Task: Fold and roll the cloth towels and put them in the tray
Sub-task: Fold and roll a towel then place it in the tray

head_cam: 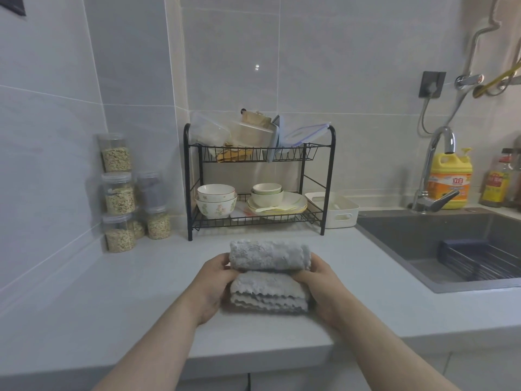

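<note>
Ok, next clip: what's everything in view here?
towel: one, grey, partly rolled, front of counter
tray: one, white, right of rack
rack: one, black, counter back
bowls: several, white, rack's lower shelf
plates: stack, pale, lower shelf
jars: several, clear, stacked at left
sink: one, grey, right
tap: one, chrome, behind sink
bottle: one, yellow, behind sink
left hand: grips towel's left end
right hand: grips towel's right end

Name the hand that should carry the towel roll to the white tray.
Right, probably: the white tray stands behind and right of the towel, nearer the right hand; the left hand would have to reach across.
</note>
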`<action>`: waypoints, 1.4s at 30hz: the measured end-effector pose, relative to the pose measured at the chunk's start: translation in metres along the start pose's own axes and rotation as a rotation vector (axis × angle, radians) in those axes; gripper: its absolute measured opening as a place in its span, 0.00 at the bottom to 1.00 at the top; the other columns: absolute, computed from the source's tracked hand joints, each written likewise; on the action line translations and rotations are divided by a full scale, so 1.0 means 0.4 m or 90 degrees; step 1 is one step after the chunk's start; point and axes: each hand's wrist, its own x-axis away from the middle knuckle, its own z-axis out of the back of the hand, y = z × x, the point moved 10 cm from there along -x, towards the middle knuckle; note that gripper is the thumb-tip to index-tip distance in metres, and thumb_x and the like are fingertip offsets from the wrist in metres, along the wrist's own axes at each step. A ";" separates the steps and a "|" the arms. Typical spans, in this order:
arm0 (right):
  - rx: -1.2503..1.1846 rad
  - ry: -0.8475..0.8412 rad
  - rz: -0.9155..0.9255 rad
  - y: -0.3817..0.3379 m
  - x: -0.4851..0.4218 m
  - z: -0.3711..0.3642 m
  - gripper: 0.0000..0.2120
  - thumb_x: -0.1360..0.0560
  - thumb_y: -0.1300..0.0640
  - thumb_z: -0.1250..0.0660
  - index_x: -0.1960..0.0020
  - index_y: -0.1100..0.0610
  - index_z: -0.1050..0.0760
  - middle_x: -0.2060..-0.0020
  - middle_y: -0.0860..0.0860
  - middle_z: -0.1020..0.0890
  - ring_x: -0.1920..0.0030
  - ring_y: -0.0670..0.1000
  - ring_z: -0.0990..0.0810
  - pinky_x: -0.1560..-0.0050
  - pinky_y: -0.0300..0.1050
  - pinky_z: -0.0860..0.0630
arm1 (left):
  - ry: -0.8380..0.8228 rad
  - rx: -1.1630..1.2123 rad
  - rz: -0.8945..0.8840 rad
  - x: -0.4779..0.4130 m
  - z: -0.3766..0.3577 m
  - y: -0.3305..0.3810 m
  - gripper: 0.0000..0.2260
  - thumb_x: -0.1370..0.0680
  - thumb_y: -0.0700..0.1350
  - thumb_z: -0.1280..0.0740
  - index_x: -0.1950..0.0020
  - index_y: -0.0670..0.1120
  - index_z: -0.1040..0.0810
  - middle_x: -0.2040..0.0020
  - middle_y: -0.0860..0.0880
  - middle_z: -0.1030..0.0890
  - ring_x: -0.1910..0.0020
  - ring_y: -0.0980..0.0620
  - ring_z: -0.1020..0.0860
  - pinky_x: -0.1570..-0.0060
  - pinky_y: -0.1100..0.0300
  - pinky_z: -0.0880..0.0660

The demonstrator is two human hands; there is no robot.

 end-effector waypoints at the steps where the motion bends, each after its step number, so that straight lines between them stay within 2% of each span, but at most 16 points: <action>1: -0.002 0.001 -0.004 0.001 -0.001 0.003 0.19 0.29 0.77 0.39 0.43 0.61 0.23 0.51 0.66 0.17 0.48 0.67 0.19 0.44 0.65 0.24 | 0.001 0.019 0.001 -0.001 0.004 0.001 0.14 0.27 0.26 0.36 0.48 0.41 0.21 0.54 0.39 0.16 0.56 0.43 0.17 0.53 0.50 0.21; 5: -0.020 0.021 -0.007 0.007 -0.012 0.015 0.18 0.30 0.80 0.42 0.45 0.70 0.23 0.50 0.71 0.19 0.50 0.67 0.19 0.43 0.65 0.25 | 0.011 0.071 0.022 -0.012 0.011 -0.010 0.15 0.28 0.23 0.39 0.47 0.36 0.21 0.50 0.34 0.18 0.53 0.40 0.18 0.46 0.45 0.24; 9: -0.065 0.008 0.000 0.007 -0.019 0.014 0.21 0.32 0.82 0.47 0.49 0.69 0.21 0.51 0.70 0.19 0.52 0.64 0.20 0.43 0.63 0.25 | 0.002 0.092 0.024 -0.017 0.007 -0.009 0.19 0.30 0.21 0.42 0.49 0.39 0.20 0.53 0.38 0.16 0.52 0.40 0.18 0.45 0.45 0.24; 14: -0.068 0.017 -0.036 0.015 -0.017 0.023 0.18 0.30 0.76 0.46 0.67 0.61 0.24 0.68 0.59 0.21 0.68 0.56 0.22 0.66 0.46 0.25 | 0.014 0.060 0.017 -0.016 0.007 -0.011 0.13 0.27 0.25 0.41 0.60 0.40 0.23 0.63 0.40 0.17 0.67 0.45 0.19 0.61 0.53 0.22; 16: -0.079 0.024 -0.060 0.022 -0.011 0.027 0.13 0.31 0.71 0.45 0.67 0.61 0.26 0.69 0.58 0.24 0.69 0.56 0.24 0.67 0.44 0.27 | 0.023 0.072 0.021 -0.014 0.012 -0.012 0.12 0.26 0.28 0.43 0.62 0.40 0.24 0.65 0.40 0.19 0.67 0.44 0.20 0.61 0.54 0.24; 18: -0.059 0.019 -0.071 0.026 -0.003 0.017 0.10 0.29 0.58 0.41 0.66 0.60 0.27 0.68 0.57 0.26 0.68 0.55 0.26 0.66 0.44 0.30 | 0.014 0.114 0.039 -0.011 0.013 -0.022 0.10 0.24 0.38 0.43 0.64 0.41 0.27 0.63 0.41 0.22 0.62 0.44 0.23 0.60 0.54 0.27; 20: 0.058 0.009 -0.047 0.026 -0.004 0.012 0.16 0.30 0.43 0.36 0.67 0.55 0.26 0.66 0.56 0.27 0.64 0.54 0.29 0.61 0.45 0.33 | 0.004 0.070 0.029 -0.018 0.014 -0.030 0.14 0.25 0.53 0.34 0.62 0.43 0.28 0.56 0.43 0.24 0.55 0.45 0.25 0.55 0.54 0.30; 21: 0.120 0.014 -0.017 0.018 -0.003 0.012 0.14 0.33 0.42 0.30 0.66 0.52 0.25 0.65 0.56 0.28 0.63 0.52 0.29 0.60 0.44 0.32 | 0.006 0.000 0.004 -0.020 0.016 -0.027 0.17 0.32 0.57 0.27 0.60 0.45 0.27 0.54 0.44 0.25 0.53 0.46 0.27 0.53 0.54 0.31; 23: 0.167 0.027 0.039 0.002 -0.003 0.015 0.10 0.32 0.57 0.25 0.56 0.51 0.25 0.60 0.52 0.26 0.66 0.48 0.25 0.63 0.37 0.27 | 0.013 -0.095 -0.047 -0.017 0.011 -0.017 0.21 0.37 0.46 0.20 0.51 0.49 0.26 0.48 0.47 0.27 0.51 0.50 0.28 0.56 0.61 0.29; 25: 0.149 0.037 0.045 0.004 -0.002 0.025 0.23 0.32 0.66 0.25 0.43 0.51 0.27 0.51 0.47 0.25 0.61 0.40 0.23 0.65 0.29 0.26 | 0.013 -0.114 -0.045 -0.013 0.003 -0.018 0.27 0.35 0.36 0.21 0.41 0.48 0.27 0.44 0.47 0.26 0.47 0.53 0.26 0.56 0.65 0.26; 26: 0.126 0.037 0.040 0.008 -0.006 0.030 0.25 0.34 0.68 0.24 0.42 0.54 0.26 0.49 0.49 0.22 0.57 0.43 0.20 0.62 0.31 0.24 | 0.005 -0.121 -0.043 -0.009 -0.003 -0.017 0.27 0.37 0.35 0.21 0.42 0.46 0.26 0.45 0.45 0.22 0.48 0.52 0.23 0.56 0.63 0.24; 28: 0.120 0.029 0.038 0.004 0.000 0.022 0.20 0.37 0.69 0.25 0.46 0.61 0.22 0.54 0.55 0.15 0.57 0.52 0.16 0.59 0.40 0.21 | -0.005 -0.137 -0.048 0.000 -0.014 -0.011 0.23 0.41 0.35 0.21 0.48 0.44 0.22 0.50 0.41 0.17 0.56 0.51 0.19 0.57 0.59 0.20; 31: 0.188 0.022 0.055 -0.002 0.004 0.012 0.18 0.40 0.71 0.26 0.54 0.59 0.23 0.63 0.52 0.18 0.62 0.50 0.20 0.62 0.43 0.22 | 0.010 -0.177 -0.080 0.005 -0.014 0.003 0.20 0.37 0.29 0.25 0.50 0.44 0.23 0.57 0.46 0.20 0.62 0.53 0.22 0.66 0.62 0.23; 34: 0.237 -0.012 0.058 0.006 0.006 -0.006 0.21 0.40 0.71 0.28 0.51 0.56 0.26 0.60 0.52 0.21 0.60 0.49 0.23 0.59 0.46 0.23 | -0.005 -0.223 -0.109 0.010 -0.025 0.010 0.22 0.37 0.28 0.27 0.49 0.47 0.25 0.58 0.48 0.23 0.65 0.56 0.25 0.68 0.62 0.25; 39: 0.411 -0.026 0.103 -0.017 0.004 -0.009 0.18 0.36 0.69 0.29 0.51 0.53 0.26 0.60 0.49 0.21 0.60 0.46 0.25 0.60 0.36 0.27 | -0.022 -0.302 -0.134 0.008 -0.027 0.015 0.20 0.39 0.33 0.26 0.51 0.48 0.24 0.60 0.51 0.22 0.63 0.56 0.25 0.64 0.59 0.25; 42: 0.418 -0.014 0.097 -0.017 -0.006 0.009 0.14 0.35 0.68 0.28 0.53 0.55 0.24 0.62 0.49 0.20 0.62 0.47 0.24 0.61 0.37 0.27 | -0.014 -0.311 -0.128 0.002 -0.007 0.016 0.17 0.37 0.33 0.24 0.53 0.44 0.24 0.62 0.51 0.22 0.64 0.56 0.25 0.65 0.61 0.26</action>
